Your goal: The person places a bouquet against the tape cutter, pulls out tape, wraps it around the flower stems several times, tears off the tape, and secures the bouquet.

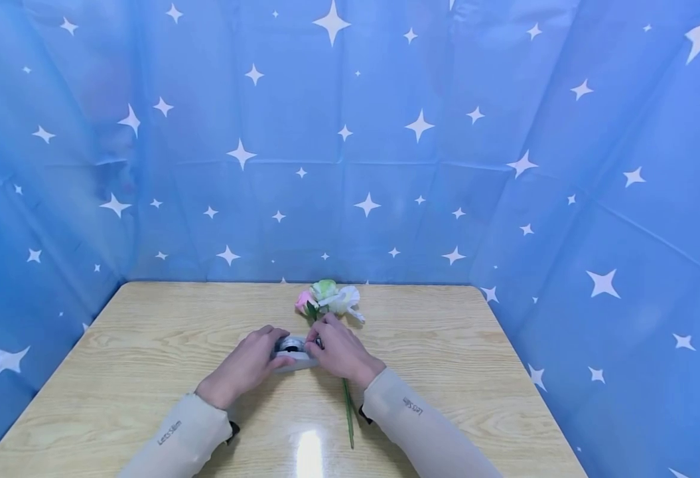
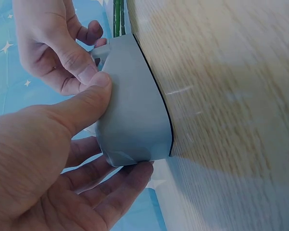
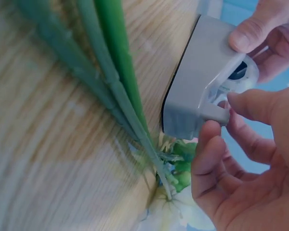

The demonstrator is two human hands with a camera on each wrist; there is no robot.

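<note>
A grey tape dispenser (image 1: pixel 299 362) stands on the table with a clear tape roll (image 1: pixel 292 343) in it. My left hand (image 1: pixel 243 364) grips its left end, thumb on the near side and fingers round the far side, as the left wrist view shows. At the dispenser's right end, my right hand (image 3: pixel 250 159) pinches the tape's loose end between thumb and index finger. Artificial flowers in pink, green and white (image 1: pixel 340 301) lie behind the right hand, their green stems (image 1: pixel 348 415) passing beneath it toward the table's front.
The wooden table (image 1: pixel 164 318) has its back edge against a blue curtain (image 1: pixel 302 133) with white stars, which also hangs on both sides. A bright reflection shows on the tabletop near the front.
</note>
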